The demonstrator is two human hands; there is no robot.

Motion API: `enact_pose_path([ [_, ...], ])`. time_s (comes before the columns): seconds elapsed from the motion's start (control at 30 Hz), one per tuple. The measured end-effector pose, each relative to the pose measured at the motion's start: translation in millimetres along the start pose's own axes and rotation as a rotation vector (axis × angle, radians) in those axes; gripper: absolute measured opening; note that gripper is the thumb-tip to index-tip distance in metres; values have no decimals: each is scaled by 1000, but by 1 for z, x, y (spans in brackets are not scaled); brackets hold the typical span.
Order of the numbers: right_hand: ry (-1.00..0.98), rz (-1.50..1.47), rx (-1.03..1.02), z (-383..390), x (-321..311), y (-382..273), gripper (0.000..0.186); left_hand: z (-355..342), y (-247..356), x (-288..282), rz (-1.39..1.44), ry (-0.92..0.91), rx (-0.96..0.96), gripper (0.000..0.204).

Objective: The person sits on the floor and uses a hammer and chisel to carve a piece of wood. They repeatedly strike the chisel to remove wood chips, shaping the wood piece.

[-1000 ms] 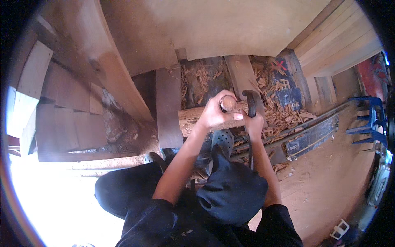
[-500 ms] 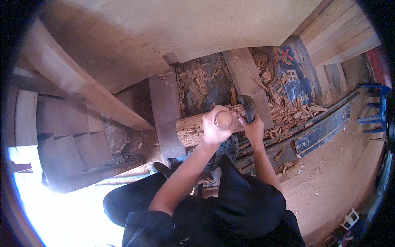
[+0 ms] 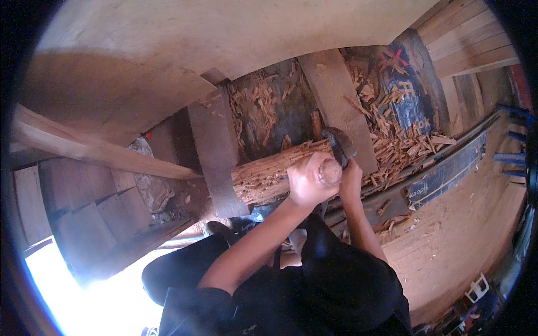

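Note:
My left hand (image 3: 307,182) is closed round a wooden handle (image 3: 329,172), whose round butt end faces up. Right beside it, my right hand (image 3: 351,178) is closed on a dark, curved tool (image 3: 337,144) that looks like metal; its exact kind is not clear. Both hands are over the right part of a rough wooden block (image 3: 260,176), its surface covered in chipped cut marks. My hands hide the block's right part and whatever the handle leads to.
Two boards (image 3: 216,151) (image 3: 336,95) cross beneath the work. Wood chips (image 3: 398,143) lie heaped to the right. A large pale panel (image 3: 168,50) overhangs the far side, and a timber beam (image 3: 106,154) slants at left. A blue plastic stool (image 3: 513,143) stands far right.
My left hand has moved right and slightly nearer me with the handle, closer to my right hand. The dark tool has shifted only a little. The whole view has tilted slightly.

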State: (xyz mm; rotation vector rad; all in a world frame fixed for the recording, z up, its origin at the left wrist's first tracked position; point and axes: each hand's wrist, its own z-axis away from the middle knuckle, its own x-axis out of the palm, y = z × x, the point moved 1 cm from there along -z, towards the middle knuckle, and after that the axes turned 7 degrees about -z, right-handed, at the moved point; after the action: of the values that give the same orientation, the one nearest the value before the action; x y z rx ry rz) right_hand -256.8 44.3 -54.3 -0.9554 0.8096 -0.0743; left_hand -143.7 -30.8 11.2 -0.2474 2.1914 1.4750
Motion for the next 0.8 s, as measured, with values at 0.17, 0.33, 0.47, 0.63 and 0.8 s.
enact_pose_path([
  [0.17, -40, -121, -129, -2, 1, 11, 31, -2, 8, 27, -238, -139, -107, 24],
  [0.33, -19, -119, -156, 2, 2, 14, 33, -3, 8, 27, -203, -116, -87, 21],
  [0.47, 11, -105, -237, -2, 6, 17, 33, -6, 7, 17, -109, -223, -122, 21],
  [0.63, -13, 93, -161, -2, 4, 16, 37, -6, 8, -2, 30, -312, -116, 18],
  [0.8, -18, 67, -5, 1, 2, 5, 45, -8, -21, -70, 462, -488, -73, 27],
])
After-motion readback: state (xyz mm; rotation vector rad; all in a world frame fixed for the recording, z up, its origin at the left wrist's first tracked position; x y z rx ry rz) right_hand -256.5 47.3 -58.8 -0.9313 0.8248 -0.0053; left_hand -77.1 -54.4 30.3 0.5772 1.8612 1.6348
